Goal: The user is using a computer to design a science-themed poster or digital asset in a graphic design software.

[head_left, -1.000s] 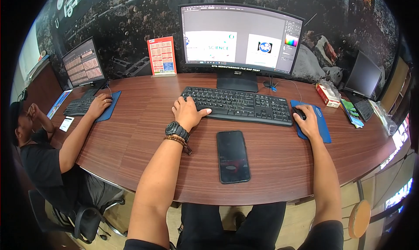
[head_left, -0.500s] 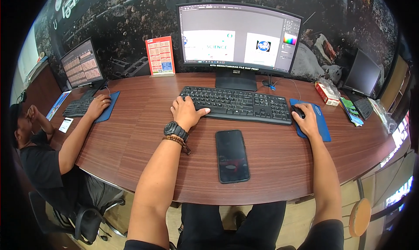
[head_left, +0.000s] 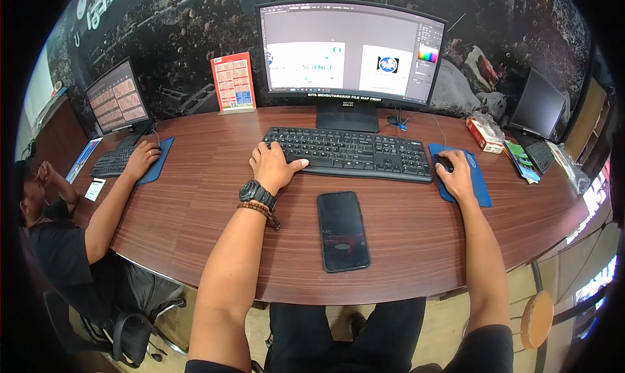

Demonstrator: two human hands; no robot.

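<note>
My left hand point(head_left: 273, 168) lies over the left end of a black keyboard point(head_left: 345, 153), its fingers resting on the keys and the thumb stretched out to the right. A black watch point(head_left: 257, 194) and a beaded bracelet point(head_left: 260, 209) circle that wrist. On a blue mouse pad point(head_left: 480, 181) to the right, my right hand point(head_left: 458, 175) is wrapped over a black computer mouse point(head_left: 444, 162). Behind the keyboard, a curved monitor point(head_left: 384, 31) shows a graphics program with white artboards and a round blue logo.
A dark smartphone point(head_left: 343, 233) lies on the wooden desk point(head_left: 293, 262) between my forearms. A co-worker point(head_left: 58, 243) at the left has a hand on another mouse. A red desk calendar point(head_left: 233, 83), a red-and-white box point(head_left: 485, 136) and a second monitor point(head_left: 537, 104) stand farther back.
The view has shifted slightly. My right hand and the mouse have slid a little to the right on the pad; my left hand stays on the keys.
</note>
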